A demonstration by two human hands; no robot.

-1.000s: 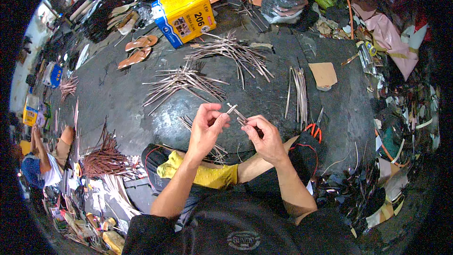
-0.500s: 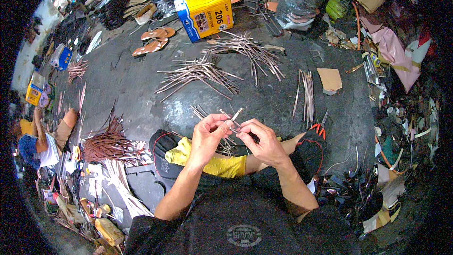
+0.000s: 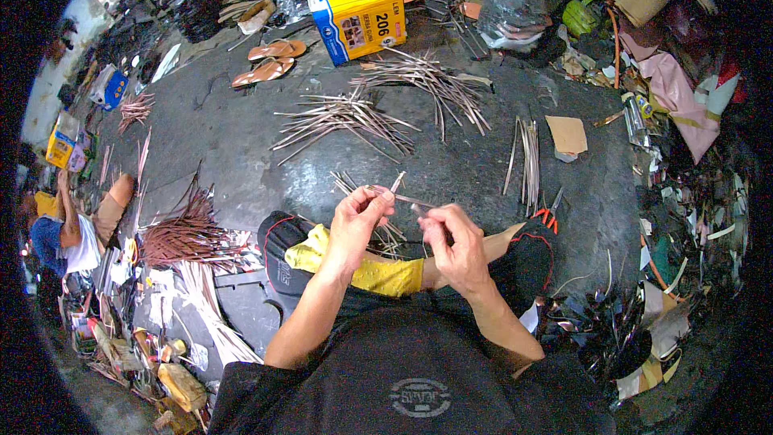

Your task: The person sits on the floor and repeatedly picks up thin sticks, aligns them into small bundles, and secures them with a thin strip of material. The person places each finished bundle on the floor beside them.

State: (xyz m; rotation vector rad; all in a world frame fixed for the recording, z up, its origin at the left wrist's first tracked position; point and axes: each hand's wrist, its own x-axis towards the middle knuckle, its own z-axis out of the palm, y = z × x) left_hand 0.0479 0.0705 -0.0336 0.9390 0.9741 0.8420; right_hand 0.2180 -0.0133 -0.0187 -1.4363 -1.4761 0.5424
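My left hand (image 3: 360, 221) is pinched shut on thin brown strips (image 3: 400, 196) above my crossed legs. One pale-ended strip sticks up past its fingertips, and another reaches across toward my right hand (image 3: 457, 248). The right fingers are closed at that strip's far end, slightly blurred. Below the hands, a small bunch of strips (image 3: 345, 183) lies partly hidden. A yellow cloth (image 3: 394, 277) is across my lap. Farther off are two loose piles of similar strips, a nearer one (image 3: 354, 122) and a farther one (image 3: 435, 84).
A neat row of strips (image 3: 530, 163), a cardboard piece (image 3: 567, 135) and orange-handled pliers (image 3: 548, 211) lie at right. Reddish-brown strips (image 3: 185, 238) are heaped at left, near another seated person (image 3: 76, 229). Beyond stand a yellow box (image 3: 358, 12) and sandals (image 3: 270, 64); scraps line both sides.
My right hand has drawn away from the left, down and to the right. The strip between them now shows stretched across the gap. The whole view has shifted slightly.
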